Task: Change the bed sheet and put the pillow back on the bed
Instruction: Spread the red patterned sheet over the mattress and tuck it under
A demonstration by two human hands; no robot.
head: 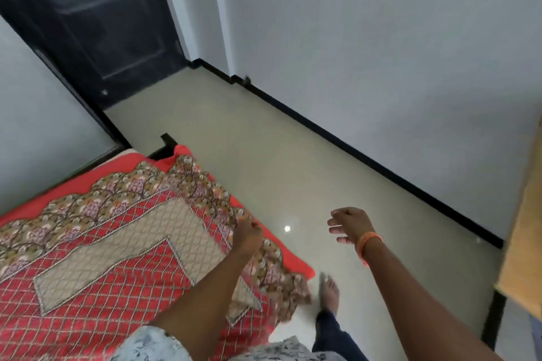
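Note:
A red bed sheet [96, 246] with a beige lattice and floral border covers the bed at the lower left, its edge hanging over the bed's right side. My left hand [247, 233] rests on that border near the edge, fingers closed on the cloth. My right hand [350, 224], with an orange band on the wrist, hovers over the floor to the right of the bed, fingers apart and holding nothing. No pillow is in view.
A dark door [88, 23] stands at the far left behind the bed's corner [167, 141]. Pale tiled floor [264, 141] runs between the bed and a white wall [381, 38]. A wooden piece of furniture [525, 228] juts in at the right. My bare foot [330, 291] is beside the bed.

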